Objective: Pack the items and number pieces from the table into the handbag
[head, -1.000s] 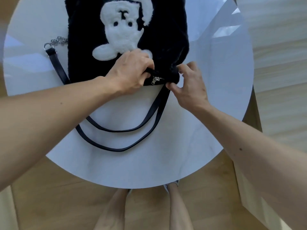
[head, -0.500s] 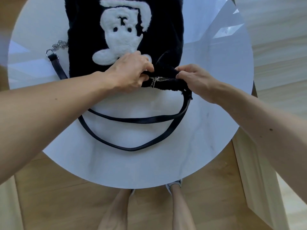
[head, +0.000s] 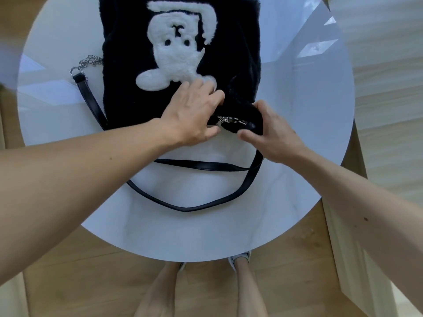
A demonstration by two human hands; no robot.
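Closer to the left hand (head: 194, 115) than half a second ago, the right hand (head: 274, 136) pinches the handbag (head: 229, 53) at its near corner, where the zipper (head: 233, 121) ends. The left hand's curled fingers grip the handbag's edge by the zipper pull. The handbag lies on the table (head: 297, 110), its strap (head: 206, 165) looped just in front of it.

Left hand (head: 194, 115), right hand (head: 272, 136), fingers curled

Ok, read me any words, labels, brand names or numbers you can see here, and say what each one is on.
No readable text in this view.
Handbag: only a white plush animal figure, no letters or logo.
Zipper: any engraving on the pull is too small to tell.
Strap and table: no markings visible.
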